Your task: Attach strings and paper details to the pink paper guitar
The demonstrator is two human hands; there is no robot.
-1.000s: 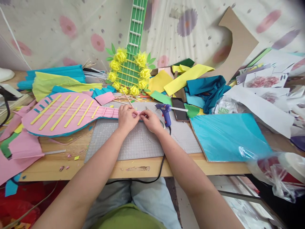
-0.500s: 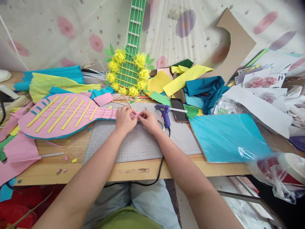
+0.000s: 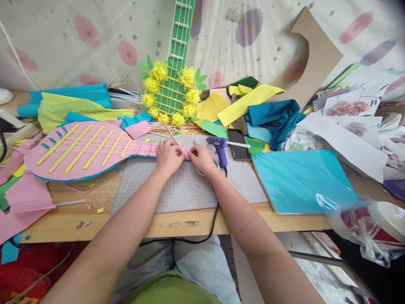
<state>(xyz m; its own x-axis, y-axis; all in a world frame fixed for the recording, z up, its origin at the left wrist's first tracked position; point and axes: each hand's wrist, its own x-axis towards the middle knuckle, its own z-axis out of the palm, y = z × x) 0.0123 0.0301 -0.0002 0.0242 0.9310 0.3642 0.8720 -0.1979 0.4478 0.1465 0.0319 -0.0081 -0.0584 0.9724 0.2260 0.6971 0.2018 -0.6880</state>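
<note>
Left hand (image 3: 170, 158) and right hand (image 3: 202, 159) slightly farther apart than before, baring more neck (image 3: 147, 149) between; work seems centred there. Guitar (image 3: 91, 150) on desk (image 3: 247, 219), neck over mat (image 3: 186, 190). Fingers bent at neck, cannot tell whether gripping

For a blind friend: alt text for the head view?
A person's left hand and right hand meet at the neck of a pink pear-shaped stringed instrument with yellow strips; a purple plastic glue gun lies nearby.
</note>
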